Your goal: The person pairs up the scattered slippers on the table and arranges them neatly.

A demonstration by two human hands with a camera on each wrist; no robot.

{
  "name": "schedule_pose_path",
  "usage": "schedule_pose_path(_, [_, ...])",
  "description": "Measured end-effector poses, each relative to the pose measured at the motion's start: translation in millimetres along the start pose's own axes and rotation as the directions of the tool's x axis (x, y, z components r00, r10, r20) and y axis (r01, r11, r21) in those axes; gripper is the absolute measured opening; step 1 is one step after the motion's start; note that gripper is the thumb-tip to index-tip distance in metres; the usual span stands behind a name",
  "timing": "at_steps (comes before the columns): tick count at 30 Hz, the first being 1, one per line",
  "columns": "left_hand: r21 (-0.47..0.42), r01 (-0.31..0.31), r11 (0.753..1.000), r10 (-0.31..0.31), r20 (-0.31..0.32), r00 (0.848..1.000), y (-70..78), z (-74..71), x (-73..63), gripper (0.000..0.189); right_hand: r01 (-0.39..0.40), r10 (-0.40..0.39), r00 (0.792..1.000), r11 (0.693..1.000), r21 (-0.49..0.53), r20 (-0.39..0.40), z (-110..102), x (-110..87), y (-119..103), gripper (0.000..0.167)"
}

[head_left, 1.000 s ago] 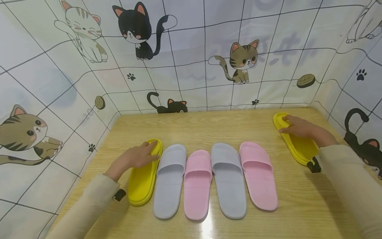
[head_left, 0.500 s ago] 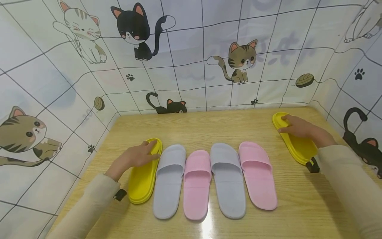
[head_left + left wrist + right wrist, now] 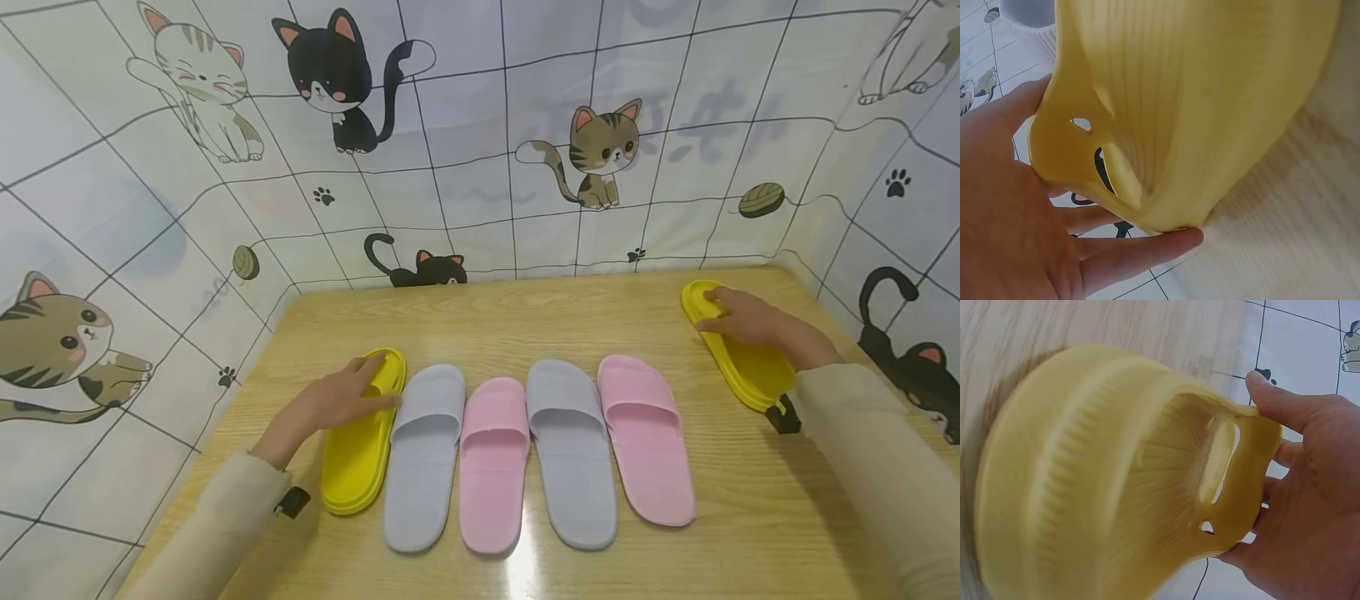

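Observation:
My left hand (image 3: 328,405) lies over the strap of the left yellow slipper (image 3: 352,471), at the near left of the table. Its thumb spreads to the slipper's right edge; in the left wrist view, straight fingers (image 3: 1141,253) reach along the other side. Farther back on the right, my right hand (image 3: 750,318) rests over the strap of the other yellow slipper (image 3: 753,379). Its thumb (image 3: 1275,397) sticks out straight past the strap edge in the right wrist view, and the other fingertips are hidden behind the strap. Both yellow slippers sit on the table.
Between the yellow slippers stand a grey slipper (image 3: 420,475), a pink slipper (image 3: 492,483), a second grey slipper (image 3: 581,475) and a second pink slipper (image 3: 652,462), toes facing the wall. A cat-printed wall covering (image 3: 480,208) closes off the wooden table's (image 3: 517,317) back and sides.
My left hand has shifted slightly left, and its thumb has come down toward the first grey slipper. The right hand stays over its yellow slipper, and no slipper has visibly moved.

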State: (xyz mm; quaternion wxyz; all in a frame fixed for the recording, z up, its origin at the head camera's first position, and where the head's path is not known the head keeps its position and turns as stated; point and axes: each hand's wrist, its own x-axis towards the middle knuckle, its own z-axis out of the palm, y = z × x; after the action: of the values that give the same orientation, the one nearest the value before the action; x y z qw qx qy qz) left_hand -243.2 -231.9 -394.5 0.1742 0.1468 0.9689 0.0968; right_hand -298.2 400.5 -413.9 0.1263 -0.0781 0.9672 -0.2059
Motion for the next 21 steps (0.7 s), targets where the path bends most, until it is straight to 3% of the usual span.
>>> schedule_pose_path(8, [-0.060, 0.045, 0.997, -0.047, -0.028, 0.999, 2.7, 7.8, -10.0, 0.100, 0.006, -0.006, 1.000, 1.000, 0.000, 0.012, -3.3, 0.2, -2.7, 0.079])
schedule_pose_path(14, [-0.030, 0.077, 0.997, -0.078, -0.032, 0.996, 8.8, 9.2, -14.7, 0.092, -0.012, 0.012, 1.000, 1.000, -0.005, 0.022, -4.2, -2.9, -6.9, 0.079])
schedule_pose_path(21, [-0.002, 0.071, 0.997, -0.071, -0.021, 0.997, 10.4, 5.2, -12.7, 0.089, -0.009, 0.009, 1.000, 1.000, 0.002, 0.019, -3.8, -4.4, -6.1, 0.078])
